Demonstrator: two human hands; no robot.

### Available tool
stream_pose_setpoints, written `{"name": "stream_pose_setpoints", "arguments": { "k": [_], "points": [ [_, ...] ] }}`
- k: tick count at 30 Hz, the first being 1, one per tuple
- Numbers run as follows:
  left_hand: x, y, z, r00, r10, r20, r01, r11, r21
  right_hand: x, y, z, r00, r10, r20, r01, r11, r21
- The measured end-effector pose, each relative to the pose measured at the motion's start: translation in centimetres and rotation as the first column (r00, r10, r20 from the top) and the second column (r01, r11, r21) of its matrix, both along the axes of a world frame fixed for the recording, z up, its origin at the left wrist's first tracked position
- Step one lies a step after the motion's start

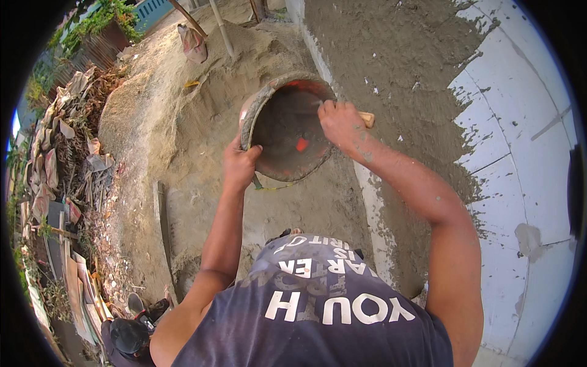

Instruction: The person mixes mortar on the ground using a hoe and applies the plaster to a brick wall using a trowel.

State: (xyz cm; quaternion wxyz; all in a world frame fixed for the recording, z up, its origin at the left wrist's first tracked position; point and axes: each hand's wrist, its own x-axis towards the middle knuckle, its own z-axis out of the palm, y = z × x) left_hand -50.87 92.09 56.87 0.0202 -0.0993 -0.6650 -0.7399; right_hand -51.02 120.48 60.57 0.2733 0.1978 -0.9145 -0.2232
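Observation:
A round bucket (251, 111), its rim crusted with dried mortar, is tilted so that I look into it. Grey residue coats the inside, and a patch of orange-red shows at the bottom. My left hand (241, 160) grips the bucket's left rim, thumb over the edge. At the right side of the opening, my right hand (342, 125) is closed around a trowel (367, 119), whose wooden handle end sticks out to the right. The blade points into the bucket and is hard to make out against the grey.
Wet grey plaster (403, 79) covers part of the pale wall (520, 177) on my right. Ahead lies a sand heap (269, 49) with a sack (192, 44) beside it. Debris and boards (79, 287) line the left. A person in a black cap (129, 335) is at lower left.

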Motion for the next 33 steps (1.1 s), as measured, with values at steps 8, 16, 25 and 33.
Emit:
{"name": "stream_pose_setpoints", "arguments": {
  "k": [8, 16, 25, 33],
  "points": [
    [-0.9, 1.8, 0.7, 0.964, -0.053, -0.261, -0.022, 0.961, -0.276, -0.8, -0.2, -2.3, 0.77, -0.078, 0.634, 0.255, 0.947, -0.194],
    [-3.9, 0.7, -0.6, 0.985, -0.01, 0.175, 0.006, 1.0, 0.023, 0.9, -3.4, -6.6, 0.666, 0.279, 0.692, 0.414, 0.634, -0.653],
    [-5.3, -1.5, -8.4, 0.922, 0.098, 0.374, -0.21, 0.939, 0.272, -0.6, -3.2, -4.2, 0.626, 0.088, 0.775, 0.433, 0.787, -0.44],
    [-4.7, -7.0, -10.2, 0.833, 0.328, 0.446, -0.454, 0.865, 0.212, -6.2, 2.5, 15.0, 0.596, 0.425, 0.682, 0.399, 0.58, -0.71]
  ]
}}
